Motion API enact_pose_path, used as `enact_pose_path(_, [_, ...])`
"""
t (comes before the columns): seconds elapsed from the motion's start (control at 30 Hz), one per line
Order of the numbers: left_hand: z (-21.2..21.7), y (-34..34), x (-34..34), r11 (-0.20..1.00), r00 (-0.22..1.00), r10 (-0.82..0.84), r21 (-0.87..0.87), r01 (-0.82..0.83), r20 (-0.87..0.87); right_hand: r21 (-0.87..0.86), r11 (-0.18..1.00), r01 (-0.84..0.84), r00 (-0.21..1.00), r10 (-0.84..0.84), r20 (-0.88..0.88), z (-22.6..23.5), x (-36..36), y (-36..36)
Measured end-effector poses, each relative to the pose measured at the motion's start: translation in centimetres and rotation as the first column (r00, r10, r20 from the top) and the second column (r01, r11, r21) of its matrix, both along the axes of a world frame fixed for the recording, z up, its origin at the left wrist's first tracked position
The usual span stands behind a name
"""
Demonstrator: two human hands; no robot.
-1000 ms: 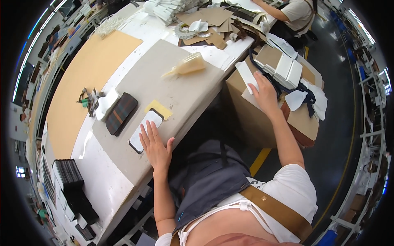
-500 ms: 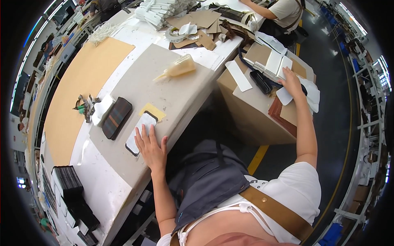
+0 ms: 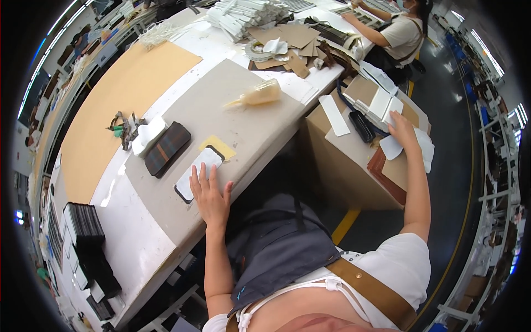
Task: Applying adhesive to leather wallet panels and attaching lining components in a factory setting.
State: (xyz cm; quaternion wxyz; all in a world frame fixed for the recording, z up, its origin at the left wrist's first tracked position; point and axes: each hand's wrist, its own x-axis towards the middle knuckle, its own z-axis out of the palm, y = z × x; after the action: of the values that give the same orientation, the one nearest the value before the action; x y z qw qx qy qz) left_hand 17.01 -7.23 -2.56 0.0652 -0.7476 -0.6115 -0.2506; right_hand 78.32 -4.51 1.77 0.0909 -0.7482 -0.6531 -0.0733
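My left hand [image 3: 212, 200] lies flat on the table with its fingers spread. Its fingertips rest on a white rounded-corner panel with a dark edge [image 3: 206, 164]. A yellow pad [image 3: 224, 148] sits against that panel's far end. Left of it is a dark plaid case [image 3: 168, 149], beside a white block-shaped piece [image 3: 148, 136]. My right hand [image 3: 404, 131] reaches to the cardboard box [image 3: 337, 160], fingers outstretched and touching the near end of a stack of white strips [image 3: 381, 105]. Its fingertips are partly hard to make out. A black case [image 3: 362, 126] lies beside the stack.
A glue bottle [image 3: 262, 93] lies on the grey board. Dark stacked pieces [image 3: 84, 224] stand at the table's near left. Cardboard scraps [image 3: 296, 39] and a white heap [image 3: 240, 16] are at the back. A co-worker [image 3: 401, 36] sits at the far right.
The view has tilted, so the table and box appear farther right and slightly lower. Both hands stay at the same things, the left on the panel, the right at the white stack.
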Motion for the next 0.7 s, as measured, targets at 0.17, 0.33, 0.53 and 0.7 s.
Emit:
enact_pose_path(0.17, [0.0,-0.2,-0.3,1.000,0.999,0.003,0.012,-0.004,0.032,-0.021,0.995,-0.097,0.994,0.097,0.044,1.7,-0.9,1.0])
enact_pose_path(0.33, [-0.2,0.0,-0.3,0.999,0.998,-0.002,0.037,0.000,0.056,-0.187,0.982,-0.016,0.977,0.055,0.204,2.3,-2.1,1.5])
enact_pose_path(0.53, [0.4,0.2,0.0,0.994,0.988,-0.073,0.096,0.060,0.137,0.268,0.959,0.088,0.992,-0.109,0.064,3.0,1.4,0.7])
enact_pose_path(0.7, [1.9,0.5,-0.2,0.977,0.893,-0.168,0.193,0.094,0.418,0.544,0.797,0.263,0.831,0.099,-0.548,6.4,-5.1,1.8])
